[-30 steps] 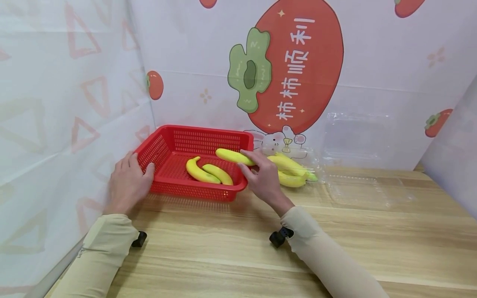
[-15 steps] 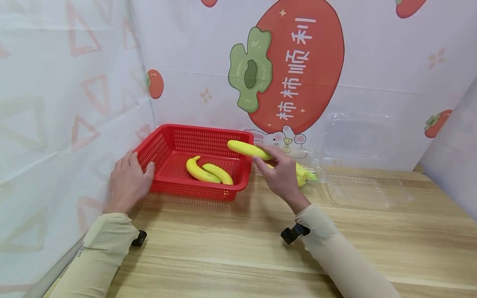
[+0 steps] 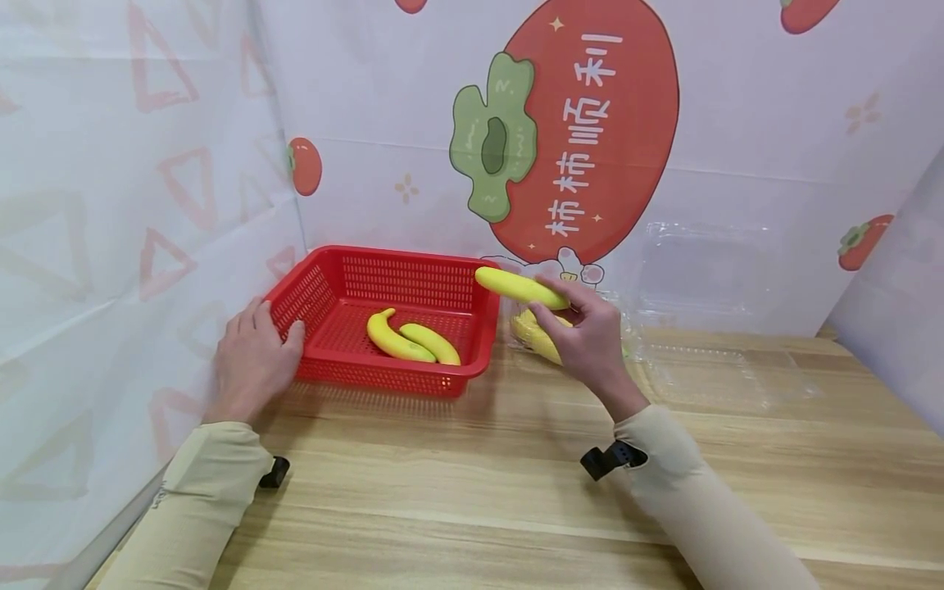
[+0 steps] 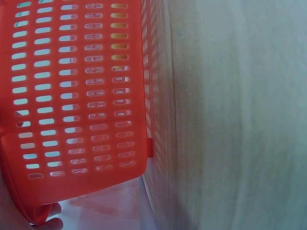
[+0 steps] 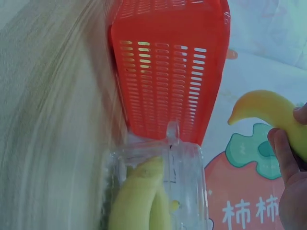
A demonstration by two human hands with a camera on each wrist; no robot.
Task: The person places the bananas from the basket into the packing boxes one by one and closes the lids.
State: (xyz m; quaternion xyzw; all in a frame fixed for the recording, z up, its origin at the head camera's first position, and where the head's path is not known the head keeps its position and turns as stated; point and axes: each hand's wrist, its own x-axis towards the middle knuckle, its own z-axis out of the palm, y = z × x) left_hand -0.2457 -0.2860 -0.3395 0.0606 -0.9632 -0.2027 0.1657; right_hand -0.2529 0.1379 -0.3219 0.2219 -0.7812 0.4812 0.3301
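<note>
In the head view, my left hand (image 3: pixel 254 356) holds the left rim of a red perforated plastic basket (image 3: pixel 406 368); in the left wrist view, fingertips show by the rim's corner. Two yellow bananas, one curved with a stem end (image 3: pixel 394 338) and one shorter-looking banana (image 3: pixel 433 342), lie inside. My right hand (image 3: pixel 596 340) pinches another banana (image 3: pixel 514 286) between thumb and fingers, raised at the basket's right edge. Below that hand, a clear plastic box (image 5: pixel 191 184) contains bananas (image 5: pixel 133 201); the hand partly hides them in the head view.
An open clear plastic clamshell (image 3: pixel 708 365) stands at the back right, its lid upright against the printed backdrop (image 3: pixel 413 90). Another white printed sheet (image 3: pixel 96 328) borders the left side. Wooden tabletop (image 3: pixel 442 492) extends in front of the basket.
My right hand has moved right and slightly up with the banana, from over the basket toward the clear box. The left hand and the basket have stayed put.
</note>
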